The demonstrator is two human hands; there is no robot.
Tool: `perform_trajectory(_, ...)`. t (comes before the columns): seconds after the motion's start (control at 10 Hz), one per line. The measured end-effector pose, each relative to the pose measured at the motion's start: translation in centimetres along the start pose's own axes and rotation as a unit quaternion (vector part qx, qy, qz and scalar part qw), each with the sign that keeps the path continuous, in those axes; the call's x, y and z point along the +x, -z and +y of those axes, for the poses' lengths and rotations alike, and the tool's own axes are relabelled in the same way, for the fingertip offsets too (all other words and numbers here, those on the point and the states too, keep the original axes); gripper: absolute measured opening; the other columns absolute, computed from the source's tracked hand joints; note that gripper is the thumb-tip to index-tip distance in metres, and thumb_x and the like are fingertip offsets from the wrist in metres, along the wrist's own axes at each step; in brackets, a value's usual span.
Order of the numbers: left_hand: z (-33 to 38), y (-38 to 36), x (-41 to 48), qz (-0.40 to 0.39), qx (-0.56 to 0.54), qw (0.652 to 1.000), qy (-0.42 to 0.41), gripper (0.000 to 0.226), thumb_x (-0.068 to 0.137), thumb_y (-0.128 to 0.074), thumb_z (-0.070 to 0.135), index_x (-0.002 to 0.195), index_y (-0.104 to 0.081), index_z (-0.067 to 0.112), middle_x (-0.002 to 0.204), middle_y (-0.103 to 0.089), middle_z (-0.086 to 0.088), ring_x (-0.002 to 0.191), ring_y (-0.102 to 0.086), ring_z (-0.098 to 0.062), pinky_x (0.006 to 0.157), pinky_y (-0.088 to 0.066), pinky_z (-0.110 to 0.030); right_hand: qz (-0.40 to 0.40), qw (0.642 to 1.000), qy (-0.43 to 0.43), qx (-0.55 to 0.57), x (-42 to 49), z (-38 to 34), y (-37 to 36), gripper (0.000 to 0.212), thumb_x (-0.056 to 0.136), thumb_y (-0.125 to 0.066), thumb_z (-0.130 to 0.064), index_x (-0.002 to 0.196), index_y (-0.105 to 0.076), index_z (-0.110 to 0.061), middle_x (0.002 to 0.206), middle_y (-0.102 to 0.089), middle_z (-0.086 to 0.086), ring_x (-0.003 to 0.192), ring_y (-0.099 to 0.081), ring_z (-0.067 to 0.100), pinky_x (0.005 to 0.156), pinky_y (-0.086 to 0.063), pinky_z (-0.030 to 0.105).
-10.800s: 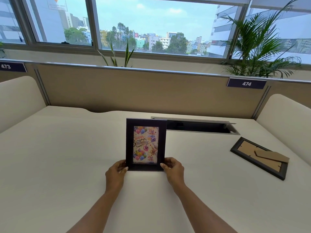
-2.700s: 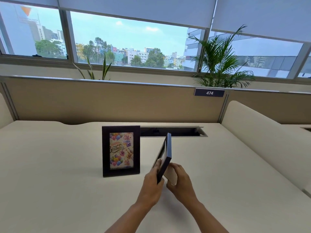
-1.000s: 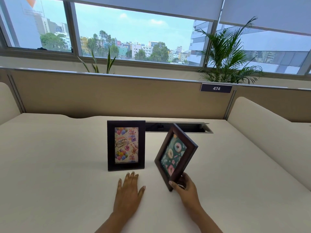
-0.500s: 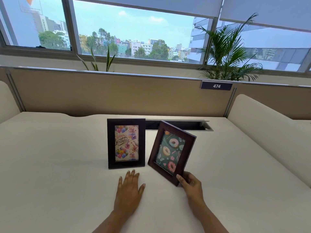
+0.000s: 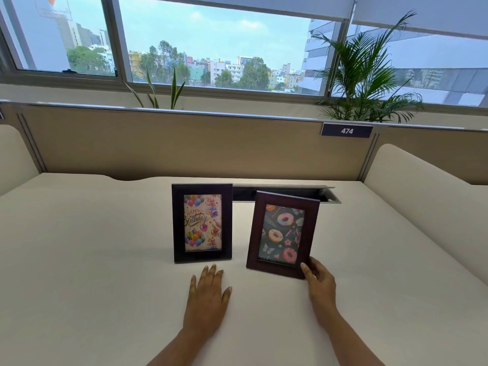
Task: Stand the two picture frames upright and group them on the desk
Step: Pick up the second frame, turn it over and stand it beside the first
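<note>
Right hand [image 5: 320, 282] fingers pinch the doughnut frame [image 5: 282, 235], stand hidden; left hand [image 5: 207, 297] lies spread on the surface [image 5: 92, 260]

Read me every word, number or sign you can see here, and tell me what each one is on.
"474": white digits on the dark nameplate on the partition.
"HAPPY Birthday": on the balloon picture in the left frame.
Donut frame: pictures only, no words.
Window sticker at top left: too blurred to read.
</note>
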State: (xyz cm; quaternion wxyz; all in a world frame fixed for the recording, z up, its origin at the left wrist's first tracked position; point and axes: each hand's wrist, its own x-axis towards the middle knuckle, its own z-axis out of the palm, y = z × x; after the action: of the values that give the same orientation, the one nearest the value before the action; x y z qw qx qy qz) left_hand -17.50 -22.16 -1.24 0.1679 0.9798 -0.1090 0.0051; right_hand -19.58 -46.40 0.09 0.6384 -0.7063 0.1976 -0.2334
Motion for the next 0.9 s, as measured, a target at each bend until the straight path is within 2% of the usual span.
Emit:
perform_trajectory(0.4,0.2,0.1,-0.1,-0.003,0.013,1.0,0.003,0.053,0.096,-0.021,0.042,0.145,-0.015,0.021,0.158,-0.01,0.001,0.146,-0.004,-0.015,0.119,0.0,-0.038,0.063,0.997,0.013,-0.041,1.2,0.0,-1.0,0.035,0.086,-0.061,-0.011,0.118,-0.056,0.001,0.118,-0.063,0.021,0.107,-0.058,0.032,0.09,-0.042,0.03)
perform_trajectory(0.6,0.3,0.2,0.0,-0.008,0.01,1.0,0.005,0.053,0.096,-0.021,0.042,0.145,-0.015,0.021,0.158,-0.009,0.001,0.146,-0.004,-0.015,0.119,0.001,-0.038,0.039,0.997,0.019,-0.063,1.5,0.1,-1.2,0.038,0.088,-0.058,-0.009,0.124,-0.052,0.003,0.127,-0.058,0.021,0.117,-0.054,0.032,0.098,-0.041,0.033)
perform_trajectory(0.9,0.3,0.2,-0.1,0.001,0.011,1.0,0.003,0.052,0.096,-0.022,0.042,0.144,-0.017,0.021,0.157,-0.012,0.001,0.145,-0.006,-0.015,0.119,-0.001,-0.039,0.003,0.997,0.007,-0.08,1.9,0.1,-1.2,0.039,0.091,-0.053,-0.008,0.129,-0.047,0.0,0.134,-0.053,0.017,0.124,-0.049,0.027,0.098,-0.034,0.025)
